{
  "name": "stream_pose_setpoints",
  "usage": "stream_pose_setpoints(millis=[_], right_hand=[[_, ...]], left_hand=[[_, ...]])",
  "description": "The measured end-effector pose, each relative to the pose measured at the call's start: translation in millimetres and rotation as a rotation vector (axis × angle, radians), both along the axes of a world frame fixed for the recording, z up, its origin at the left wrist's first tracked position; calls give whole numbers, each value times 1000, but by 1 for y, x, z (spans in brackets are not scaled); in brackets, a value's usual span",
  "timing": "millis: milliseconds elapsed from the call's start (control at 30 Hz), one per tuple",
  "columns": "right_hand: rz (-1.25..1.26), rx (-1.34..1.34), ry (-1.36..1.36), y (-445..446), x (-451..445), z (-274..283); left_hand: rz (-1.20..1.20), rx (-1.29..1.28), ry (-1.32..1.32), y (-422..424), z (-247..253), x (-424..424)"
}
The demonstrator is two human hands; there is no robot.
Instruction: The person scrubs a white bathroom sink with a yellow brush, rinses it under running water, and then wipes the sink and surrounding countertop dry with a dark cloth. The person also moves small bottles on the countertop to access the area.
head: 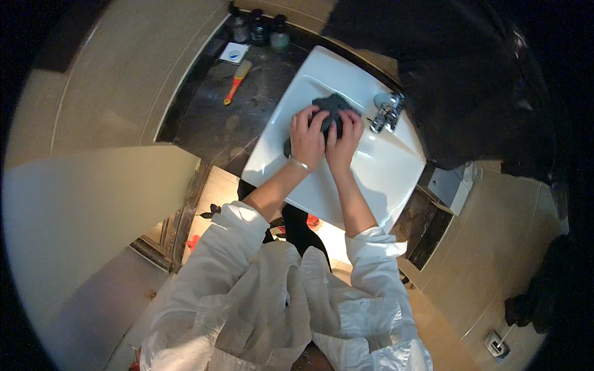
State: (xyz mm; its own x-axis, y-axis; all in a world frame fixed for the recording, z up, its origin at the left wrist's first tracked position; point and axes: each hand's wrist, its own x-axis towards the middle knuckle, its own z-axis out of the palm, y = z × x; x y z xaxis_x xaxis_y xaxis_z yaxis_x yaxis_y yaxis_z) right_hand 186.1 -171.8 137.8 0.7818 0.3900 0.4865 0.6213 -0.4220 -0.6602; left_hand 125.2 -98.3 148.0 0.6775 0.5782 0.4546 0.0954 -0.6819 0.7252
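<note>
A bunched dark grey cloth (332, 103) lies in the white washbasin (319, 188). My left hand (307, 140), with a band at the wrist, grips its left side with bent fingers. From the right, my right hand (344, 141) presses into the same cloth, fingers curled over it. The two hands sit side by side, nearly touching. A dark piece shows beside my left hand, low on the basin wall; whether it belongs to the same cloth I cannot tell. My palms hide part of the cloth.
A chrome faucet (388, 114) stands at the basin's right rim. On the dark stone counter (199, 111) lie a brush with an orange handle (235, 84) and a small white square item (234, 53). Several pump bottles (258, 32) stand in the back corner. A white box (449, 185) is at right.
</note>
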Motion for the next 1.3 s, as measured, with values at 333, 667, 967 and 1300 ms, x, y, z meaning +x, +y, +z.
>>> stream_pose_setpoints(millis=[333, 667, 967, 1300], right_hand=[[83, -273, -36, 90, 24, -66], [-98, -134, 149, 93, -46, -60], [66, -365, 228, 148, -134, -7], [-122, -462, 491, 184, -159, -47]], left_hand=[[-200, 27, 649, 83, -36, 4], [-415, -197, 516, 102, -34, -47], [-185, -341, 416, 133, -49, -161], [-219, 169, 696, 189, -52, -149]])
